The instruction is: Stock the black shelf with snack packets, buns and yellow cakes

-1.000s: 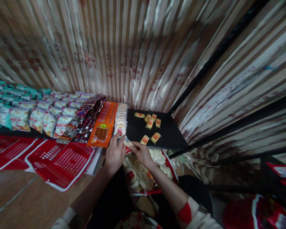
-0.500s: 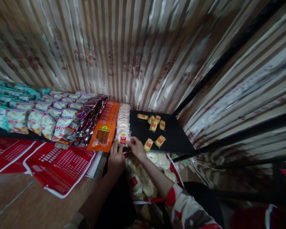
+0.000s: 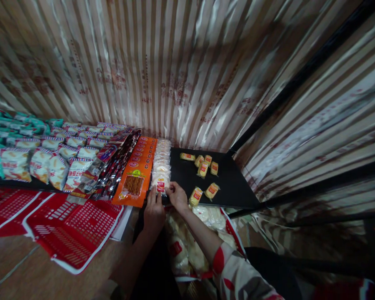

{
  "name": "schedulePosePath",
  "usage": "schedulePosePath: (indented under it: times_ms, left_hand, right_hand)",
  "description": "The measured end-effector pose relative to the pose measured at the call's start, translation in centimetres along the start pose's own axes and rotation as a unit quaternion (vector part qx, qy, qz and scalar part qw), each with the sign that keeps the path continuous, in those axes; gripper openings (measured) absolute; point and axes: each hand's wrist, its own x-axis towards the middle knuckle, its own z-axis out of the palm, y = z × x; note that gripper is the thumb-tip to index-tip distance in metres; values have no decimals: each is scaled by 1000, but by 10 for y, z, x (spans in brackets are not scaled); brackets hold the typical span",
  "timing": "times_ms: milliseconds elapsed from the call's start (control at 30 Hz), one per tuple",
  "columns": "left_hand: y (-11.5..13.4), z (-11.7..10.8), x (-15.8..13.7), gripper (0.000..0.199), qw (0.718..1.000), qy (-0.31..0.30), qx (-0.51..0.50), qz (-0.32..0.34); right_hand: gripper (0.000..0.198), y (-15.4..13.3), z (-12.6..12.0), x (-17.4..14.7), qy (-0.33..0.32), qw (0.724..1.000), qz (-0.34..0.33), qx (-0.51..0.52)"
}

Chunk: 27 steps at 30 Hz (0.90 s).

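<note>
white packet [image 3: 160,185] now lies at near end of row [image 3: 161,160]

Landmark: orange packet [image 3: 136,170] | just right: front white pack [image 3: 160,186], partly hidden by left grip [image 3: 154,211] | farther right: yellow packs [image 3: 202,169], finer print too small to read | below right: filled basket [image 3: 233,232], partly hidden by right forearm [image 3: 203,233] | far left: teal packets [image 3: 11,129], cut off by frame's left edge | far below right: dark red thing [image 3: 340,290], blurred, cut off at bottom

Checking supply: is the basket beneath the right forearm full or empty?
Not empty: the basket holds white packets. Whether full, cannot tell: the right forearm covers part.
</note>
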Motion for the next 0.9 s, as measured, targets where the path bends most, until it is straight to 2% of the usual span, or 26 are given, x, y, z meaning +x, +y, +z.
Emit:
schedulePosePath:
  times_ms: [133,233,567,733,900]
  left_hand:
    - [2,1,3,37,1000,12,-4,-2]
    - [3,1,6,37,1000,14,-5,-3]
    - [5,-7,10,38,1000,-14,-8,-4]
    - [6,-12,10,38,998,-41,-35,-22]
    - [9,-19,4,36,998,-50,-41,-19]
  right_hand:
    - [20,2,3,4,9,1000,-5,18]
    - [19,5,6,7,18,1000,-14,21]
    - [22,9,10,4,26,998,-40,33]
    - [35,18,7,-21,63,991,-91,81]
    - [29,44,-4,-62,61,982,-164,67]
